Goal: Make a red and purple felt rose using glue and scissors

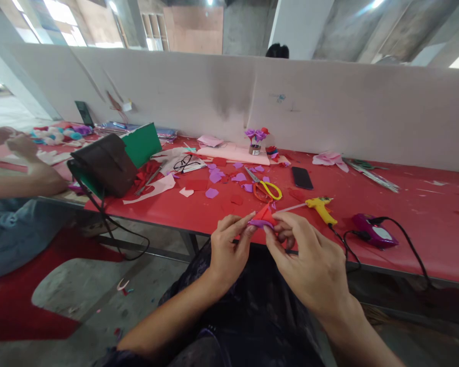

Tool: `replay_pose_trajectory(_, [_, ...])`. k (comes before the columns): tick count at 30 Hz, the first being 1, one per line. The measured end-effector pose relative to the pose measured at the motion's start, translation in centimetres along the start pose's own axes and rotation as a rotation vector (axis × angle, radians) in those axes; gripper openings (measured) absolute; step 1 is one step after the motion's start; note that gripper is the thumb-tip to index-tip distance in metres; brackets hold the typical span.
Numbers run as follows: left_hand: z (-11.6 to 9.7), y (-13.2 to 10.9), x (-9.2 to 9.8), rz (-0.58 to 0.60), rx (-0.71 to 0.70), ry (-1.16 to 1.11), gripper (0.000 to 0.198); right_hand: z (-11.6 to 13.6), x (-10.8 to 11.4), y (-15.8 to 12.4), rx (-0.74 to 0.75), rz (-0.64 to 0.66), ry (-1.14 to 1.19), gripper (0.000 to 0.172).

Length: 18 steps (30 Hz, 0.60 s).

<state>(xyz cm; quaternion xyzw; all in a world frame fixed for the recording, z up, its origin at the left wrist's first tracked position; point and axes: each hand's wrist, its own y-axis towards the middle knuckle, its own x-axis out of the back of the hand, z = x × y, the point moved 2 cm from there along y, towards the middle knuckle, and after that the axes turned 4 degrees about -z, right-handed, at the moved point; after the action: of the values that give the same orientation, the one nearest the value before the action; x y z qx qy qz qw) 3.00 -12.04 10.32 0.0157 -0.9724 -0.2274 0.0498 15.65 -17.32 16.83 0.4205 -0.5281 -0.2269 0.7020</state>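
Observation:
My left hand and my right hand meet just in front of the red table's near edge. Both pinch a small paper flower made of red and purple petals. My left fingertips press its left side, my right thumb and fingers close on its right side. A thin stick runs from the flower toward the yellow glue gun lying just beyond my right hand.
Scissors with yellow and orange handles, a black phone, purple paper cut-outs, a purple device with a black cable, finished flowers in a small holder and a brown bag lie on the table. Another person's arms work at left.

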Motion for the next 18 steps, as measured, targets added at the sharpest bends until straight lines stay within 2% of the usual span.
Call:
replay_pose_trajectory(4, [-0.4,0.1,0.1,0.049,0.067,-0.089,0.02,0.4,0.3,0.2,-0.021,-0.003,0.028,0.017])
replay_pose_trajectory(7, [0.0,0.2,0.0,0.094,0.196,-0.256,0.021,0.3,1.1,0.1,-0.086,-0.057,0.126,0.021])
replay_pose_trajectory(11, [0.8,0.3,-0.5,0.164,0.444,-0.568,0.032,-1.7,1.5,-1.1,-0.372,-0.227,0.32,0.014])
replay_pose_trajectory(12, [0.9,0.3,-0.6,0.198,0.5,-0.629,0.033,-2.3,1.1,-1.6,-0.451,-0.218,0.379,0.011])
replay_pose_trajectory(14, [0.9,0.2,-0.9,0.267,0.594,-0.721,0.032,-2.9,0.0,-2.5,-0.536,-0.099,0.512,0.009])
replay_pose_trajectory(16, [0.8,0.1,-1.0,0.314,0.668,-0.786,0.028,-2.8,-1.4,-3.3,-0.54,0.068,0.649,0.011])
replay_pose_trajectory(18, [0.8,0.0,-1.0,0.317,0.733,-0.838,0.022,-2.2,-2.3,-3.9,-0.532,0.145,0.742,0.013])
